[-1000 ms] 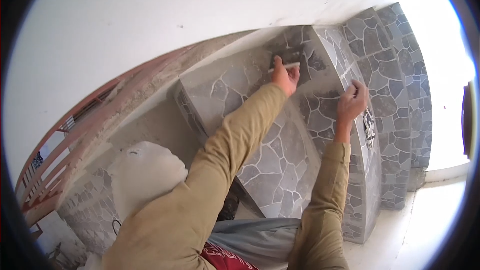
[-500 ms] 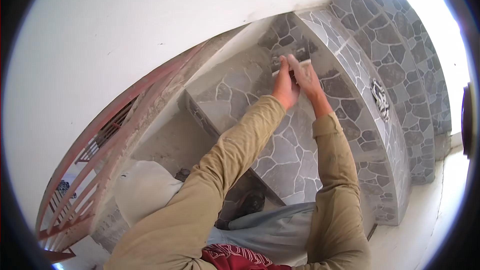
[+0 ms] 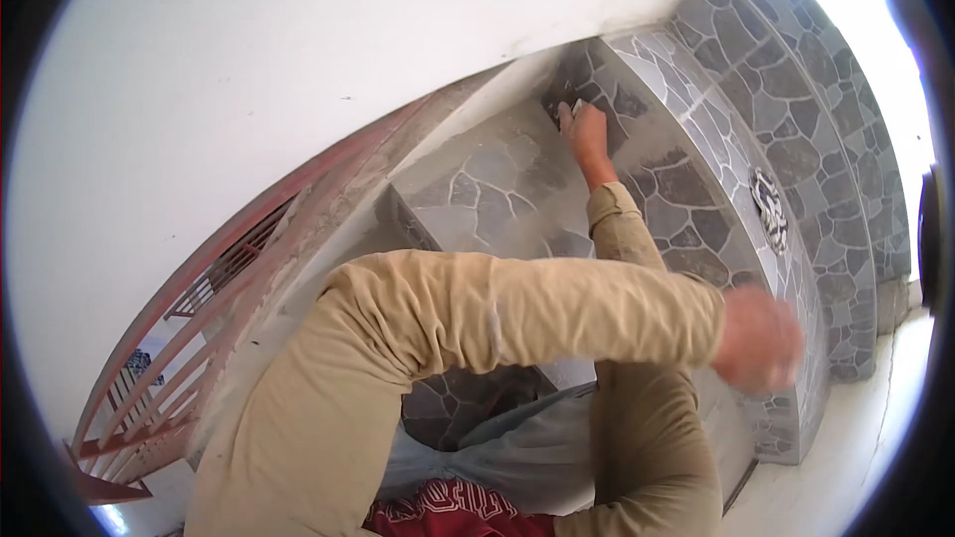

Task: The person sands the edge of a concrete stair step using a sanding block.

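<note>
My right hand [image 3: 587, 129] reaches out to the inner corner of the stone-patterned step. Its fingers are closed round a small pale-edged thing [image 3: 577, 107], held against the dark riser [image 3: 567, 80]; its kind does not show. My left arm crosses over the right one. My left hand [image 3: 761, 338] is at the right, in front of the curved stone-patterned wall [image 3: 796, 293], smeared by motion, so its fingers cannot be made out. Grey dust dulls the tread [image 3: 477, 179] below the riser.
A white wall [image 3: 249, 70] rises at the far side. Reddish railing [image 3: 179, 338] runs along the left. A black-and-white round ornament [image 3: 768, 209] is on the curved wall. Below, my legs [image 3: 497, 438] are bent on the lower step.
My hands were together near the corner. The left has swung across to the lower right, over the right arm. The right has moved slightly up, to the riser.
</note>
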The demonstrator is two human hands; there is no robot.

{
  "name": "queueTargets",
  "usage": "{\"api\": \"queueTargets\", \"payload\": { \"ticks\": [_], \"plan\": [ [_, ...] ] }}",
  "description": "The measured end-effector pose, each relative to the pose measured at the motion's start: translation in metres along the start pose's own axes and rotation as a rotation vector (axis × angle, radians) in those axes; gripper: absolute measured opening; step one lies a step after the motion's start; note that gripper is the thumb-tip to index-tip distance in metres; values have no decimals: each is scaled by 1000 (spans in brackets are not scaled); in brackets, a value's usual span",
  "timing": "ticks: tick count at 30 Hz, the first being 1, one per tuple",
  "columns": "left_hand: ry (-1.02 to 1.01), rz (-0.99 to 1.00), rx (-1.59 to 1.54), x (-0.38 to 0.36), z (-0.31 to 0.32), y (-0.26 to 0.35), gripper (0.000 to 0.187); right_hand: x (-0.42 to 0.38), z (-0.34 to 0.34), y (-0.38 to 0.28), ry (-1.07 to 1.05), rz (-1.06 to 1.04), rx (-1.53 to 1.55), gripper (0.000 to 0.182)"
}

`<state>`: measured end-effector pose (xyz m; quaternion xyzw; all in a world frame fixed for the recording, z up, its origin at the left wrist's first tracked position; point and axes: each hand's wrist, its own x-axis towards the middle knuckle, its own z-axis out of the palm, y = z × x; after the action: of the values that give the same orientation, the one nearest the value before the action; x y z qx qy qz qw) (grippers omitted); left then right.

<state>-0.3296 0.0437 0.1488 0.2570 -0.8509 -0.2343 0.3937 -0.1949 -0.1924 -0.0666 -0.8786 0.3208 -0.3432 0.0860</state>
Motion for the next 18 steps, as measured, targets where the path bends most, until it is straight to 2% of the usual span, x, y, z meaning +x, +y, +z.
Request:
{"api": "queueTargets", "payload": {
  "ticks": [2, 4, 5, 7, 10, 11, 13, 15, 18],
  "plan": [
    [-208, 66, -16, -15, 7, 19, 35, -2, 18, -6, -31, -2, 28, 42],
    [-240, 235, -90, -39, 13, 29, 31, -5, 33, -14, 84, 209, 61, 35],
    [-241, 234, -98, -43, 10, 29, 31, -3, 38, -14, 81, 216, 59, 35],
    [-284, 167, -279, -46, 0, 35, 44, -3, 40, -4, 56, 221, 96, 42],
    [-260, 234, -223, -48, -12, 44, 37, 4, 39, 4, -22, 300, 39, 47],
    [-257, 230, -227, -50, -18, 47, 37, 3, 44, 5, 45, 289, 52, 47],
    [-443, 343, -244, -52, -27, 50, 57, 6, 48, 12, 4, 269, 42, 46],
    [-431, 338, -285, -51, -23, 48, 56, 2, 47, 19, -40, 246, 21, 46],
    [-435, 357, -331, -49, -20, 54, 55, 4, 50, 18, 63, 182, -48, 50]
  ]
}}
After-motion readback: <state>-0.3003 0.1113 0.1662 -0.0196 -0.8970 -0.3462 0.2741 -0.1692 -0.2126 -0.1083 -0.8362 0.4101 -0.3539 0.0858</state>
